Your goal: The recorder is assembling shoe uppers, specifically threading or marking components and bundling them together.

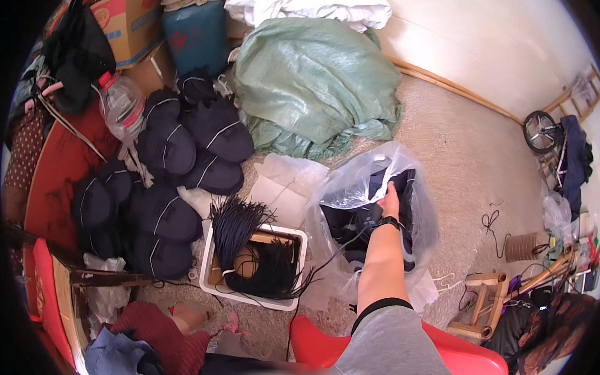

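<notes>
My right hand (pixel 390 202), with a dark watch on its wrist, reaches over a clear plastic bag (pixel 424 192). Its thumb presses against a bunched fold of the bag's film; the other fingers are mostly hidden. Dark navy padded items (pixel 342 222) with light piping fill the bag below the hand. Left of it stands a white plastic bin (pixel 256 300) holding bundles of thin black cords (pixel 229 228). A dark cord runs from the bag towards the bin. My left hand is out of view.
Stacked navy cushion-like pieces (pixel 170 209) lie at the left. A large green woven sack (pixel 310 75) sits at the back, near a blue drum (pixel 198 35) and a cardboard box (pixel 127 23). Red plastic seating (pixel 466 355) is below my arm; a small wooden stool (pixel 481 303) stands right.
</notes>
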The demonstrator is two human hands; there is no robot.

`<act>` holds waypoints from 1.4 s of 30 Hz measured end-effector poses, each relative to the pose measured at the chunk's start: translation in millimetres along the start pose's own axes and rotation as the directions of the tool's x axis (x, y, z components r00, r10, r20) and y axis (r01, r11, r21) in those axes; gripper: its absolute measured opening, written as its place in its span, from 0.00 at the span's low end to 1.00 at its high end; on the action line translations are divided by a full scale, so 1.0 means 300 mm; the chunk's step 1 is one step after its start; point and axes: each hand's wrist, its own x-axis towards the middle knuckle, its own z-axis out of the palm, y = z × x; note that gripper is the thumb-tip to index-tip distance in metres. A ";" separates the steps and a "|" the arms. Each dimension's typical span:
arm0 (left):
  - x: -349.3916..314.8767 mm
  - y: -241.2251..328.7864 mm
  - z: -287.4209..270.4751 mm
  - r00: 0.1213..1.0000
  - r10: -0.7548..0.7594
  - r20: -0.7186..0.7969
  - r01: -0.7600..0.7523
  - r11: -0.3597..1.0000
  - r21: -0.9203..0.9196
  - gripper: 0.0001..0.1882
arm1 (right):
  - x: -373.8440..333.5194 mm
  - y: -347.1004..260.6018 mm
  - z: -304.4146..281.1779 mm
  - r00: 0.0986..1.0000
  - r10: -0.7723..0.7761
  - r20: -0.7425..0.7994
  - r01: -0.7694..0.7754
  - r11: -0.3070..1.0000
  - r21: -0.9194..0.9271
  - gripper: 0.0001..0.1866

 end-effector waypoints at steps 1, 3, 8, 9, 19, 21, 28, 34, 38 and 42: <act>0.000 -0.009 -0.001 1.000 -0.010 0.007 0.010 1.000 0.005 0.33 | 0.048 -0.010 -0.035 0.996 -0.090 -0.022 0.089 0.994 -0.061 0.35; -0.027 -0.029 -0.012 1.000 -0.023 -0.002 0.023 1.000 0.020 0.33 | 0.042 -0.058 -0.038 0.993 -0.111 -0.029 0.102 0.971 -0.217 0.41; -0.148 -0.078 -0.028 0.998 -0.028 -0.057 0.030 0.999 0.043 0.33 | 0.078 -0.059 0.001 0.995 0.096 0.040 -0.072 0.912 -0.403 0.45; -0.139 -0.089 -0.029 0.999 -0.032 -0.044 0.034 0.998 0.044 0.33 | 0.121 -0.076 -0.037 0.999 0.029 0.040 -0.009 0.905 -0.424 0.40; -0.241 -0.126 -0.061 0.997 -0.013 -0.073 0.020 0.995 0.100 0.33 | 0.211 -0.060 -0.006 0.996 0.091 0.001 -0.090 0.979 -0.181 0.17; -0.260 -0.124 -0.065 0.997 -0.015 -0.077 0.024 0.993 0.118 0.33 | 0.220 -0.048 -0.017 0.991 0.136 0.007 -0.133 0.979 -0.152 0.18; -0.204 -0.107 -0.065 1.000 -0.017 0.005 0.016 0.983 0.183 0.33 | 0.063 0.024 -0.039 0.977 0.051 0.209 0.009 0.961 -0.277 0.16; -0.101 -0.098 -0.078 0.992 0.010 0.125 -0.035 0.980 0.198 0.33 | -0.135 0.067 -0.030 0.999 0.031 0.044 -0.003 0.844 -0.536 0.25; -0.029 -0.106 -0.090 0.978 0.039 0.203 -0.078 0.979 0.186 0.33 | -0.233 0.100 -0.079 0.986 0.151 -0.067 -0.164 0.944 -0.287 0.32; -0.020 -0.102 -0.150 0.971 0.070 0.227 -0.115 0.975 0.190 0.33 | -0.577 0.056 -0.028 0.979 0.185 -0.089 -0.198 0.967 -0.161 0.32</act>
